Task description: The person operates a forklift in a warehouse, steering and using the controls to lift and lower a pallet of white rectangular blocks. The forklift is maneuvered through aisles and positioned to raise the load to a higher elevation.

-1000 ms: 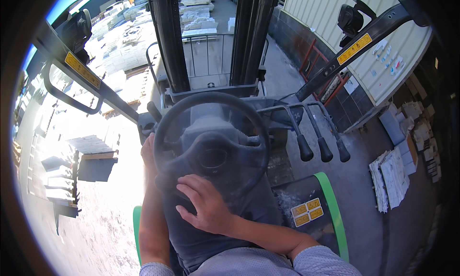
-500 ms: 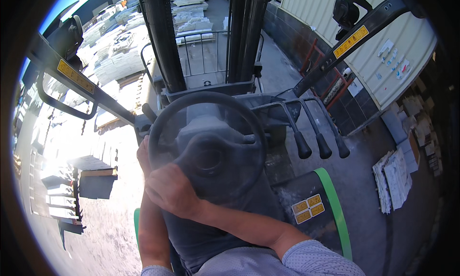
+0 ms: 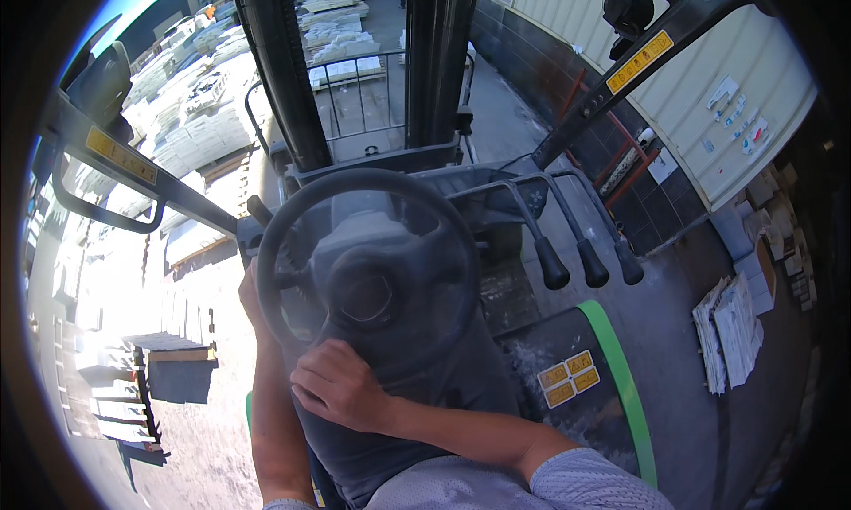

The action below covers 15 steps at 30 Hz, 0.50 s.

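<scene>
A round black steering wheel point(image 3: 470, 306) stands in front of me on a forklift. My right hand point(image 3: 341, 386) is curled over the lower left part of its rim, the forearm crossing my lap from the right. My left hand point(image 3: 252, 295) is beside the left side of the rim, the arm reaching straight up from below. The rim and the bright light hide its fingers. A short dark lever point(image 3: 259, 210) sticks out behind the wheel, above the left hand. Right of the wheel, three black-knobbed control levers point(image 3: 551, 264) stand in a row, with no hand on them.
Ahead rise the dark mast point(image 3: 433, 67) and a barred load guard point(image 3: 359, 98). Stacks of pale slabs point(image 3: 208, 111) fill the left and far side. A ribbed metal wall point(image 3: 745, 93) runs on the right. More slabs point(image 3: 727, 333) lie on the right floor.
My right hand has slid from the left lower rim toward the bottom of the wheel. The left hand stays at the wheel's left side. The whole view has shifted slightly.
</scene>
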Tool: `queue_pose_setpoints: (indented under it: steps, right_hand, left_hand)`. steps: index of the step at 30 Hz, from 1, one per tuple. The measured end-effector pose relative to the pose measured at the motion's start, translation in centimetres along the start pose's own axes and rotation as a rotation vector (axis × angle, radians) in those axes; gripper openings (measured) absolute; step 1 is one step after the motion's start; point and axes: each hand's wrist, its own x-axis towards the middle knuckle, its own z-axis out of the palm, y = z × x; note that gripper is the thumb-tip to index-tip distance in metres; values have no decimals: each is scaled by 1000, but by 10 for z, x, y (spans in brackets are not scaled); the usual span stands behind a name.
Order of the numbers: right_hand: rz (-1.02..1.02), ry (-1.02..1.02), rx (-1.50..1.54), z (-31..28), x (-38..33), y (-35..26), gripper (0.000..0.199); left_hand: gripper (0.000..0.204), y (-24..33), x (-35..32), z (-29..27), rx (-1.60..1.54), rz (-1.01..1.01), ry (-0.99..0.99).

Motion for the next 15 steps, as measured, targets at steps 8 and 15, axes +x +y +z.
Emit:
queue_pose_setpoints:
  steps: [8,15]
  right_hand:
    - [48,-79,-87,-61,-18,28,24]
    - [50,64,-292,-117,-5,65,30]
  left_hand:
    - [27,4,20,19,-40,1,-21]
    - [49,-14,44,39,-78,-49,-19]
